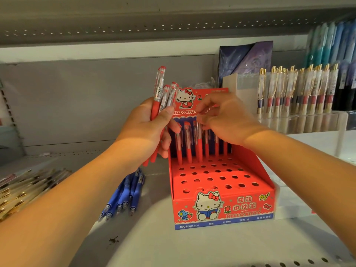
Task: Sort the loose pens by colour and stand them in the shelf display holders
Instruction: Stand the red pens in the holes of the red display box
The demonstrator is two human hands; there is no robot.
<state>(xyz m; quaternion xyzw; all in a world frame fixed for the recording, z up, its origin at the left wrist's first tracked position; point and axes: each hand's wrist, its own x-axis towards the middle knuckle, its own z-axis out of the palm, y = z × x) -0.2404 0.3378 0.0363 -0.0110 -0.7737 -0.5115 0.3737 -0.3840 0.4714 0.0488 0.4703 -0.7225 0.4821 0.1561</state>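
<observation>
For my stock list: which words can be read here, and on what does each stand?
"HELLO KITTY": red box front.
"按动中性笔": red box front.
"Joytop": blue strip below.
"HELLO KITT": back card, end hidden by right hand.
Labels on held red pens: too blurred.

Bare left grip [148, 130], bare right grip [227, 120], bare forearms [77, 189], short thumbnail [169, 110]

You can read "HELLO KITTY" on the red cardboard pen display box [248, 213], front and back, and "Joytop" on its blue bottom strip [221, 224].

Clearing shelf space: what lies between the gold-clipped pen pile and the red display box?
Loose blue pens lie on the shelf there, in the head view.
</observation>
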